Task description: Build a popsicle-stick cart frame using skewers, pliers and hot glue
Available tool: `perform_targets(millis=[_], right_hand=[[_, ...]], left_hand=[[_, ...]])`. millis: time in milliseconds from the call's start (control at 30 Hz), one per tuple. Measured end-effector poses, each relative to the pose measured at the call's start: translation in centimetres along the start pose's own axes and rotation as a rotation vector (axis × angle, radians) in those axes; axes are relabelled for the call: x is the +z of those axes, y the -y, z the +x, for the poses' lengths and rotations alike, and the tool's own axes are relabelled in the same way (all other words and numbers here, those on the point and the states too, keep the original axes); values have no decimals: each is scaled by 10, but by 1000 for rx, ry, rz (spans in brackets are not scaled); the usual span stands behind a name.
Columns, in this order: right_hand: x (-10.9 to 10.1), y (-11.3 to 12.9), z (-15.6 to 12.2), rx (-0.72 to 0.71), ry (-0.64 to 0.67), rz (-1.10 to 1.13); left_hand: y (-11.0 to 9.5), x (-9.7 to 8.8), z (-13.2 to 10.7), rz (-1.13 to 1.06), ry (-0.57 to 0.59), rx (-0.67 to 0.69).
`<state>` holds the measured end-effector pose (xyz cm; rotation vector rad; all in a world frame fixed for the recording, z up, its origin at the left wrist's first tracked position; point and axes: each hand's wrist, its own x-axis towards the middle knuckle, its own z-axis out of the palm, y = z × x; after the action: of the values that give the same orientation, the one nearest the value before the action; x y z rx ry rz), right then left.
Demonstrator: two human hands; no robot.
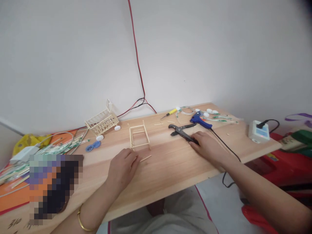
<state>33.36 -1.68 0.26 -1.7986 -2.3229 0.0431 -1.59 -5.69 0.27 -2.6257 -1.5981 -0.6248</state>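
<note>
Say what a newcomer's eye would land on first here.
Probably the blue glue gun on the right half of the table, just beyond the dark pliers at the right hand. Next, the bare stick frame beyond the left hand, and the slatted stick model near the wall.

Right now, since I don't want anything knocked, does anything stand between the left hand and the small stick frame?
Nothing visible stands between the left hand and the small stick frame; whether they touch is unclear. A short stick shows by that hand, beside the path, not across it.
</note>
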Motion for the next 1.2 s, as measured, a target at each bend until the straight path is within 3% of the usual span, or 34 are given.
perform_targets(millis=[67,167,367,400,533,600,733,1000,1200], right_hand=[[-1,1,1,6,0,-3],[-3,-4,4,-9,9,-33],[-3,-16,9,-75,5,-90],[-3,-17,10,-86,-13,-99],[-1,-17,11,-99,3,-90],[-1,-14,11,-107,-8,-54],[-6,9,16,-136,-170,151],[-8,83,51,-346,-50,537],[1,109,60,-423,-60,591]], left_hand=[[5,-2,1,-34,-130,26],[12,-12,9,-39,-208,22],[10,-36,44,-51,-86,24],[10,-36,49,-92,-111,11],[10,-28,58,-286,-477,-179],[13,-21,56,-325,-559,-211],[19,-13,50,-327,-461,-140],[25,-12,50,-267,-385,-48],[42,-24,49,-288,-167,-76]])
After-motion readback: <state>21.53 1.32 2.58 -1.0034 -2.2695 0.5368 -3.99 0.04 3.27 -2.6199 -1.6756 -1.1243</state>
